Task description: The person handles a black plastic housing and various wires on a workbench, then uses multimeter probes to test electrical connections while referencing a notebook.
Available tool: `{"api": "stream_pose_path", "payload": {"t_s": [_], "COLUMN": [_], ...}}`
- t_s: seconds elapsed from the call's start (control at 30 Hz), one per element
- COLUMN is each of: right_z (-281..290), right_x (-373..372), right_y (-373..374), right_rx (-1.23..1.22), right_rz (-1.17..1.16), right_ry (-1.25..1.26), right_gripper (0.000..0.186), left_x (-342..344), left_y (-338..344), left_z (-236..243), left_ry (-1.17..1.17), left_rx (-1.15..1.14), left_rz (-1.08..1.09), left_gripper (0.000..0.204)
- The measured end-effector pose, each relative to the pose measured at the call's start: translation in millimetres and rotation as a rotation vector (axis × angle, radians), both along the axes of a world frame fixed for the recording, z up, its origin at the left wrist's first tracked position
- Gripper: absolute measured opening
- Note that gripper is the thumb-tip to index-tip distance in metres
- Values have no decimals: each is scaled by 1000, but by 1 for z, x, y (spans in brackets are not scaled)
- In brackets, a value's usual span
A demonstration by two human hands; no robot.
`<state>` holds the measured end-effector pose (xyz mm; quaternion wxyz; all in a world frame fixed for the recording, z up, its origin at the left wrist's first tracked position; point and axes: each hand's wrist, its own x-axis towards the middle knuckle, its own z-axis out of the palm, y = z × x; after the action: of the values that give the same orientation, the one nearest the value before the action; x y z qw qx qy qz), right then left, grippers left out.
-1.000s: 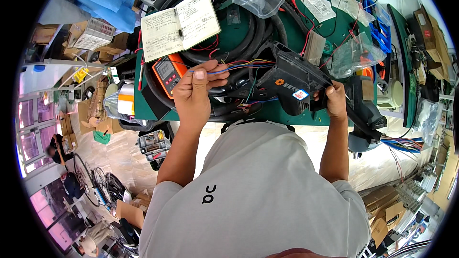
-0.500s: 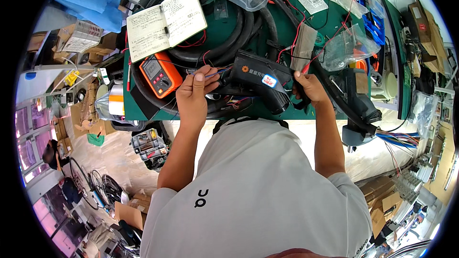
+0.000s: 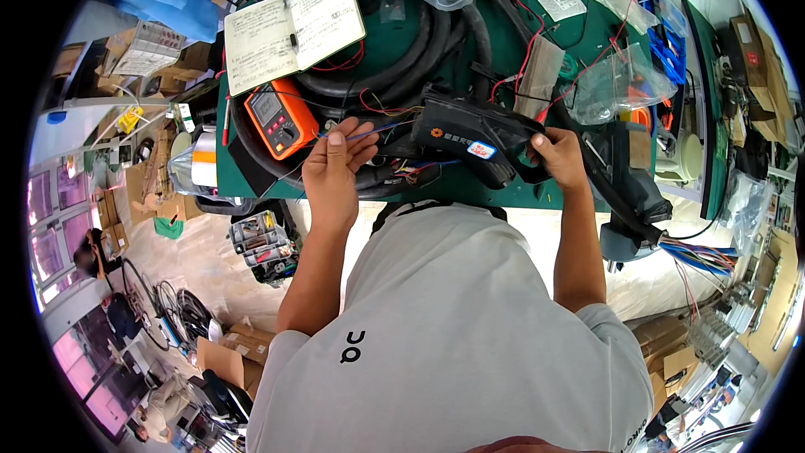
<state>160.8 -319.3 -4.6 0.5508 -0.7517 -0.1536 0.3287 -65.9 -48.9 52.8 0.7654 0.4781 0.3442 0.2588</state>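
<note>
My left hand (image 3: 335,168) pinches thin wires (image 3: 377,129), a blue one among them, just left of a black plastic handpiece (image 3: 449,119) with an orange logo and a white sticker. My right hand (image 3: 558,155) grips that handpiece at its right end, with the thumb on top. An orange meter (image 3: 277,117) lies beside my left hand, below an open notebook (image 3: 293,25) with handwritten pages. Thick black cables (image 3: 402,67) are coiled behind both hands. A grey, translucent strip (image 3: 541,75) lies behind my right hand.
The green bench (image 3: 528,199) holds plastic bags (image 3: 620,84), red wires and blue tools (image 3: 658,50). A second black housing (image 3: 629,168) with loose wires stands at the right. A parts organizer (image 3: 260,239) stands below the bench's left. People (image 3: 92,256) appear at far left.
The handpiece and my right hand have moved left, and the handpiece now sits more level. My left hand still holds the wires. The bench appears shifted slightly left and up in view.
</note>
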Motion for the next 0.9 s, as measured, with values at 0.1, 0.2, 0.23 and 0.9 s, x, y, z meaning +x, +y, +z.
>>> {"api": "stream_pose_path", "payload": {"t_s": [0.1, 0.2, 0.23, 0.9], "right_z": [7, 15, 18, -28], "right_x": [-1, 5, 5, 65], "right_y": [-1, 3, 9, 100], "right_rx": [22, -5, 23, 6], "right_rz": [-48, -63, -86, 216], "right_ry": [-123, -313, -370, -1031], "right_gripper": [53, 54, 51, 54], "left_x": [2, 7, 9, 6], "left_y": [-3, -1, 1, 21], "left_z": [7, 17, 21, -9], "left_ry": [-48, -79, -88, -92], "left_rx": [-13, 0, 8, -116], "left_rz": [-3, 31, 47, 213], "left_gripper": [38, 39, 39, 37]}}
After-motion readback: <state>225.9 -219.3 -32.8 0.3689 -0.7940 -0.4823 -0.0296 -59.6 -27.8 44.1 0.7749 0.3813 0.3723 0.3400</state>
